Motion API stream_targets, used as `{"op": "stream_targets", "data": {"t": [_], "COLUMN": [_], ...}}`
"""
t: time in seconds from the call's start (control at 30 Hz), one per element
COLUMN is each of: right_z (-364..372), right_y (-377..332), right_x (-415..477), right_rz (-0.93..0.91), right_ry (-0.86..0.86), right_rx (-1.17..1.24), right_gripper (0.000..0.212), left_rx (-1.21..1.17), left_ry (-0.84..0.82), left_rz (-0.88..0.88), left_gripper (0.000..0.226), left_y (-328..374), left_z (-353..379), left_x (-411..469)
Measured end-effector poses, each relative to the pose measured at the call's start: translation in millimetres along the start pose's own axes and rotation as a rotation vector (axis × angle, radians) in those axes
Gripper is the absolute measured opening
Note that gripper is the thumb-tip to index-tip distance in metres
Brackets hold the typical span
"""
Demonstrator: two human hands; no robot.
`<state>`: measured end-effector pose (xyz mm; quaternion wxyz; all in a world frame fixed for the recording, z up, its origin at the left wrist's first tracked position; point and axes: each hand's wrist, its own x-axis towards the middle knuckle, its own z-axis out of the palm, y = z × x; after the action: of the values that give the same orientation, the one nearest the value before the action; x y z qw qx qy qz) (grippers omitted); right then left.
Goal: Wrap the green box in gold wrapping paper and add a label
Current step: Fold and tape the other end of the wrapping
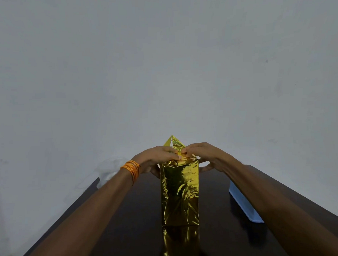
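The gold-wrapped box (pixel 179 194) stands on end, apparently so the left hand (pixel 157 159) and right hand (pixel 202 155) can pinch its top folds flat.

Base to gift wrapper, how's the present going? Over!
Left hand and right hand both pinching gold wrapping paper at the top. Pointed flap standing up behind them. Blue tray off to the right, nothing blocking.

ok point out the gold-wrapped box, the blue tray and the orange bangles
gold-wrapped box (pixel 179 194), head view, middle of its front face
blue tray (pixel 243 203), head view, its long side wall
orange bangles (pixel 132 168), head view, middle of the stack
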<state>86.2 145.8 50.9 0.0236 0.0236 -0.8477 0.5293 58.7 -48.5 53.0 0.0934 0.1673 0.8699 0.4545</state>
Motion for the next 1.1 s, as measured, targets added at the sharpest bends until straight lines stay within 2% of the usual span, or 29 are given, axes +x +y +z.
{"op": "stream_targets", "data": {"t": [0.53, 0.77, 0.97, 1.1], "right_z": [7.2, 4.5, 3.4, 9.4], "right_y": [9.2, 10.8, 14.7, 16.7], "right_x": [3.6, 3.5, 2.3, 3.8], "right_rz": [-0.010, -0.018, -0.115, -0.142], "right_ry": [0.011, -0.022, 0.042, 0.081], "right_rx": [0.019, 0.016, 0.186, 0.157], "right_gripper": [0.024, 0.025, 0.015, 0.012], "left_rx": [-0.068, -0.046, -0.042, -0.022], "left_ry": [-0.030, 0.016, 0.011, 0.010], "left_rz": [0.044, 0.033, 0.044, 0.050], "left_gripper": [0.063, 0.039, 0.041, 0.039], "left_y": [-6.3, -3.7, -10.5, -10.1], "left_z": [-2.1, -1.4, -2.2, -0.7], "left_x": [-7.1, -4.0, 0.5, 2.5]}}
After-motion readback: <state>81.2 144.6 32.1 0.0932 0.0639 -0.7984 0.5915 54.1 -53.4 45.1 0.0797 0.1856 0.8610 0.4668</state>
